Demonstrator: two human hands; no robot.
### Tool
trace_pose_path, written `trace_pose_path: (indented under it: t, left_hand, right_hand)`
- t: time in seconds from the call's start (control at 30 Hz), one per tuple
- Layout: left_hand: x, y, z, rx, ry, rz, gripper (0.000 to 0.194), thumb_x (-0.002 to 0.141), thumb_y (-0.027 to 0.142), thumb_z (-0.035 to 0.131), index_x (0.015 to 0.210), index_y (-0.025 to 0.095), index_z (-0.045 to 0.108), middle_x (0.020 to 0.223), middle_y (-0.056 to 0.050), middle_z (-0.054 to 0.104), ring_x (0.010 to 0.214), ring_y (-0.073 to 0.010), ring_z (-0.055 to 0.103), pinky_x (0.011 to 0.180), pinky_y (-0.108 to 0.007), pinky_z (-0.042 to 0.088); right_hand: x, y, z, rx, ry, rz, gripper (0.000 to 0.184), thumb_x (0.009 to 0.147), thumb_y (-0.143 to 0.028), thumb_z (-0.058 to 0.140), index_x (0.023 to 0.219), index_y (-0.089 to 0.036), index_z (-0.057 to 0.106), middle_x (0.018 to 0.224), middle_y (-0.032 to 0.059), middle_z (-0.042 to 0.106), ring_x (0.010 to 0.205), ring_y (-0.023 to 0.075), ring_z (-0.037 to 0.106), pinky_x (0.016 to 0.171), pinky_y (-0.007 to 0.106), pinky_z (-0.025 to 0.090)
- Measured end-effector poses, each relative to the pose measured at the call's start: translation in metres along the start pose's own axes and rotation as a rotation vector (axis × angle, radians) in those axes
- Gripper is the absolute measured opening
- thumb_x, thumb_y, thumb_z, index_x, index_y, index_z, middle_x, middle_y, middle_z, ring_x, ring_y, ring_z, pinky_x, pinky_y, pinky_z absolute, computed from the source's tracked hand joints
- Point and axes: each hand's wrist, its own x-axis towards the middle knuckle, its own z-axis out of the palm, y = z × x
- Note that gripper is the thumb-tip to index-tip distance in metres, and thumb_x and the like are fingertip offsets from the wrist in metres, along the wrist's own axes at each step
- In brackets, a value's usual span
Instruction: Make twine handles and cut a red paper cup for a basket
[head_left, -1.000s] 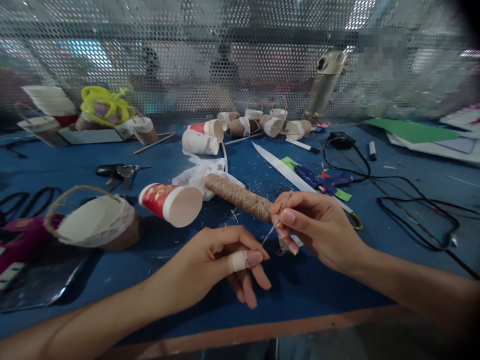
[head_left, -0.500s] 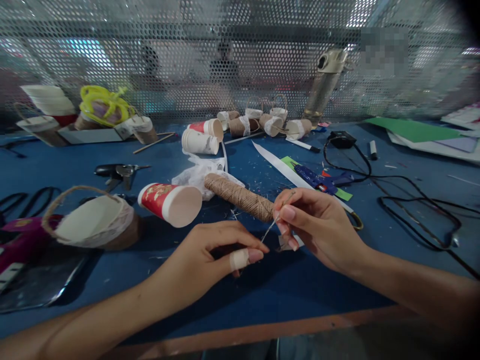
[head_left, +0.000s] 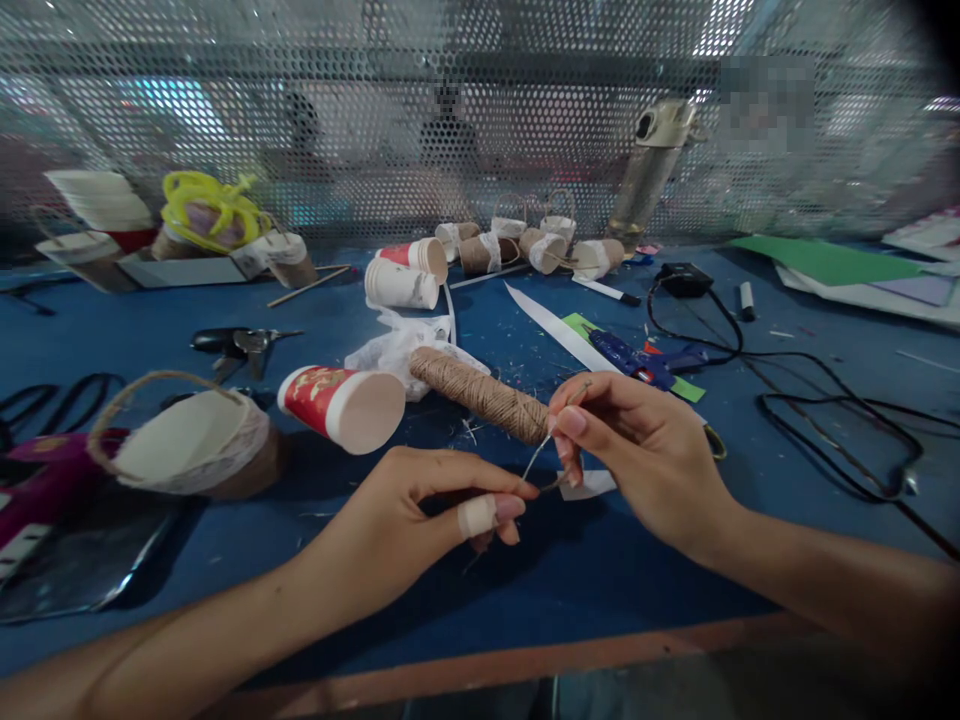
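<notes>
Between my two hands runs a short length of thin twine (head_left: 535, 459), pale in one stretch and brown in another. My left hand (head_left: 442, 505), with a bandage round the thumb, pinches one end of it. Fingertips of my right hand (head_left: 626, 430) are closed on the other end, and a bit of brown twine sticks up above them. Just behind the hands lies a roll of brown jute twine (head_left: 480, 392). A small white paper piece (head_left: 589, 485) rests on the table below my right hand. A red and white paper cup (head_left: 341, 408) lies on its side beyond my left hand.
At left stand a small lace-trimmed basket (head_left: 199, 440), a phone (head_left: 97, 560) and keys (head_left: 251, 345). A blue glue gun (head_left: 637, 358) with a black cable lies at right. Several small cup baskets (head_left: 544, 248) and a bottle (head_left: 649, 175) line the mesh screen (head_left: 337, 180).
My right hand's lower fingers have curled in, showing more of the white paper piece. The left fingertips have shifted slightly, and the twine between the hands now bends in a loop.
</notes>
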Motion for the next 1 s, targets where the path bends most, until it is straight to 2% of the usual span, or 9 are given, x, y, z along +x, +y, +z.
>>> trace_pose_path:
  t: [0.17, 0.27, 0.4, 0.6, 0.67, 0.83, 1.0]
  left_hand:
    - [0.000, -0.003, 0.001, -0.054, -0.003, -0.030, 0.014, 0.095, 0.022, 0.073, 0.103, 0.023, 0.084, 0.077, 0.000, 0.079, 0.061, -0.0098, 0.067, 0.058, -0.016, 0.054]
    - [-0.001, -0.003, 0.002, -0.044, -0.002, -0.048, 0.011, 0.094, 0.024, 0.074, 0.099, 0.022, 0.084, 0.077, 0.000, 0.079, 0.061, -0.0104, 0.067, 0.059, -0.017, 0.055]
    - [-0.001, 0.000, 0.002, 0.033, 0.073, -0.086, 0.008, 0.090, 0.028, 0.079, 0.091, 0.020, 0.080, 0.072, 0.001, 0.078, 0.059, -0.0107, 0.067, 0.057, -0.016, 0.054]
    - [-0.004, 0.001, 0.004, 0.141, 0.126, 0.020, 0.010, 0.091, 0.024, 0.077, 0.083, 0.019, 0.078, 0.068, 0.002, 0.078, 0.055, -0.0084, 0.066, 0.055, -0.014, 0.051]
    - [-0.004, 0.001, 0.005, 0.126, 0.121, 0.002, 0.010, 0.091, 0.022, 0.075, 0.082, 0.019, 0.078, 0.068, 0.003, 0.078, 0.054, -0.0078, 0.065, 0.055, -0.013, 0.052]
    - [-0.006, 0.006, 0.006, 0.044, 0.067, -0.045, 0.012, 0.093, 0.020, 0.073, 0.082, 0.019, 0.078, 0.070, 0.003, 0.077, 0.057, -0.0069, 0.066, 0.058, -0.011, 0.053]
    - [-0.005, 0.005, 0.004, -0.161, 0.028, -0.066, 0.010, 0.094, 0.021, 0.074, 0.086, 0.019, 0.079, 0.070, 0.003, 0.077, 0.058, -0.0060, 0.064, 0.058, -0.011, 0.054]
  right_hand:
    - [-0.003, -0.004, 0.004, -0.083, 0.080, -0.054, 0.017, 0.088, -0.034, 0.081, 0.084, -0.021, 0.072, 0.073, -0.0007, 0.068, 0.058, 0.0089, 0.062, 0.052, 0.018, 0.058]
    - [-0.002, -0.005, 0.004, -0.108, 0.046, -0.050, 0.017, 0.088, -0.034, 0.082, 0.084, -0.020, 0.073, 0.070, -0.0015, 0.066, 0.055, 0.0093, 0.062, 0.051, 0.019, 0.058]
    - [-0.002, -0.004, 0.002, -0.136, 0.027, -0.074, 0.015, 0.089, -0.031, 0.080, 0.084, -0.020, 0.072, 0.073, -0.0014, 0.068, 0.053, 0.0088, 0.061, 0.049, 0.020, 0.057]
    - [-0.005, -0.002, 0.003, -0.304, 0.067, -0.207, 0.004, 0.093, -0.024, 0.076, 0.090, -0.022, 0.074, 0.083, -0.0008, 0.070, 0.065, 0.0076, 0.064, 0.059, 0.016, 0.058]
    - [-0.005, -0.003, 0.004, -0.271, 0.033, -0.192, 0.005, 0.092, -0.023, 0.077, 0.088, -0.021, 0.074, 0.085, -0.0006, 0.071, 0.062, 0.0066, 0.064, 0.057, 0.015, 0.058]
    - [0.000, -0.003, 0.002, -0.039, -0.043, -0.039, 0.008, 0.089, -0.024, 0.080, 0.084, -0.019, 0.076, 0.086, -0.0001, 0.071, 0.055, 0.0052, 0.062, 0.050, 0.015, 0.057]
    - [0.002, 0.004, -0.004, 0.138, -0.129, 0.055, 0.004, 0.092, -0.022, 0.077, 0.089, -0.024, 0.079, 0.079, -0.0015, 0.070, 0.055, 0.0060, 0.063, 0.051, 0.016, 0.057]
